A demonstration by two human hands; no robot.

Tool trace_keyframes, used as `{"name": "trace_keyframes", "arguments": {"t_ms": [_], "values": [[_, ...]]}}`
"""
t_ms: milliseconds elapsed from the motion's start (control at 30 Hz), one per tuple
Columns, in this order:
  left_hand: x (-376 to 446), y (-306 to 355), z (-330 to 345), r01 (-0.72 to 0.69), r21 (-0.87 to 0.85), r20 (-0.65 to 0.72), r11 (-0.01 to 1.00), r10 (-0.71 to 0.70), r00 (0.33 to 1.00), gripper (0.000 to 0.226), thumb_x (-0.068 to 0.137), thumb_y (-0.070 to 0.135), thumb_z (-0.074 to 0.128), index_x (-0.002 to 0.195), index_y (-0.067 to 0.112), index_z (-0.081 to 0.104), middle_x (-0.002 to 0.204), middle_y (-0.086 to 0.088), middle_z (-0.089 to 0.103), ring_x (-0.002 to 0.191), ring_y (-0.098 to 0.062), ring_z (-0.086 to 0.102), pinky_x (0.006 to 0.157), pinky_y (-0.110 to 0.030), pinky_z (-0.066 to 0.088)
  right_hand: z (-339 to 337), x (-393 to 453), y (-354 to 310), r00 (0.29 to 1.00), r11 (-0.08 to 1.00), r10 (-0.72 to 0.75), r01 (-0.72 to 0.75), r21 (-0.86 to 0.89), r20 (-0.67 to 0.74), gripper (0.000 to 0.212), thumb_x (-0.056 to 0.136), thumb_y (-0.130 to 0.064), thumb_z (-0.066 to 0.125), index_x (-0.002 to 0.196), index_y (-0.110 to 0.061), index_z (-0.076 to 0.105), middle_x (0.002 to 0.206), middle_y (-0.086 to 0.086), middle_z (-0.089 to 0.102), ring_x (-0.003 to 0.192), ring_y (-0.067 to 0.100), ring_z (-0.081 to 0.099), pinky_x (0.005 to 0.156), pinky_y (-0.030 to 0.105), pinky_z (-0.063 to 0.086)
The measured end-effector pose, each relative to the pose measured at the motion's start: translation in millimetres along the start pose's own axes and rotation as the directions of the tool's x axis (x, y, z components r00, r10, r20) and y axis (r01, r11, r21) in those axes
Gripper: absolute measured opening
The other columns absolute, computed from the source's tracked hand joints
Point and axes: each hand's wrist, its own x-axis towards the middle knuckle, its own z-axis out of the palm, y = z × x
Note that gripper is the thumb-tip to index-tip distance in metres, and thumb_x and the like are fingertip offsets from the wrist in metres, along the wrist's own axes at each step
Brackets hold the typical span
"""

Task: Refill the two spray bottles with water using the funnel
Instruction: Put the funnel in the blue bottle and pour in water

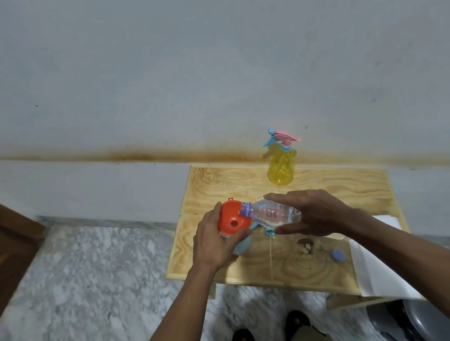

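Observation:
An orange funnel [232,218] sits in the mouth of a light blue spray bottle [242,248] near the table's left edge. My left hand [218,242] grips the funnel and that bottle's top. My right hand [316,212] holds a clear plastic water bottle [271,213] tipped on its side, its open mouth over the funnel's rim. The blue bottle's removed spray head [269,233] with its long tube lies on the table just below the water bottle. A yellow spray bottle [280,166] with a pink and blue spray head stands upright at the table's far edge.
The wooden table [249,184] stands against a stained wall. A small blue cap [338,254] lies near the front right, beside a white sheet of paper [378,267]. A dark knot marks the wood in front of my right hand. Marble floor and my feet are below.

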Motion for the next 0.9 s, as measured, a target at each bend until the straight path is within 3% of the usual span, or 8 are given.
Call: {"name": "trace_keyframes", "arguments": {"t_ms": [367, 567, 900], "values": [[0.7, 0.1, -0.7, 0.008, 0.015, 0.007, 1.000, -0.008, 1.000, 0.113, 0.061, 0.079, 0.065, 0.154, 0.025, 0.031, 0.141, 0.002, 0.052, 0.129, -0.019, 0.049, 0.104, -0.048, 0.046, -3.7, 1.7, 0.7, 1.000, 0.996, -0.002, 0.004, -0.085, 0.024, 0.091, 0.079, -0.083, 0.035, 0.155, -0.034, 0.027, 0.120, 0.001, 0.069, 0.094, 0.022, 0.068, 0.066, 0.033, 0.057], [0.1, 1.5, -1.0, 0.006, 0.014, 0.008, 1.000, -0.006, 1.000, 0.112, 0.059, 0.079, 0.065, 0.153, 0.026, 0.033, 0.136, 0.004, 0.054, 0.126, -0.019, 0.051, 0.102, -0.049, 0.046, -6.4, 1.7, -2.7, 0.999, 0.995, 0.018, -0.015, -0.100, 0.030, 0.087, 0.083, -0.074, 0.055, 0.155, -0.033, 0.028, 0.120, 0.001, 0.069, 0.094, 0.022, 0.067, 0.065, 0.030, 0.054], [-1.5, 5.4, -2.7, 0.013, 0.023, 0.007, 1.000, -0.013, 1.000, 0.113, 0.059, 0.080, 0.064, 0.153, 0.025, 0.033, 0.140, 0.003, 0.053, 0.128, -0.019, 0.050, 0.104, -0.046, 0.047, -10.4, -0.6, -4.5, 0.999, 0.992, 0.046, -0.044, -0.117, 0.021, 0.086, 0.083, -0.075, 0.054, 0.154, -0.035, 0.028, 0.119, 0.001, 0.069, 0.093, 0.023, 0.067, 0.065, 0.030, 0.053]]}}
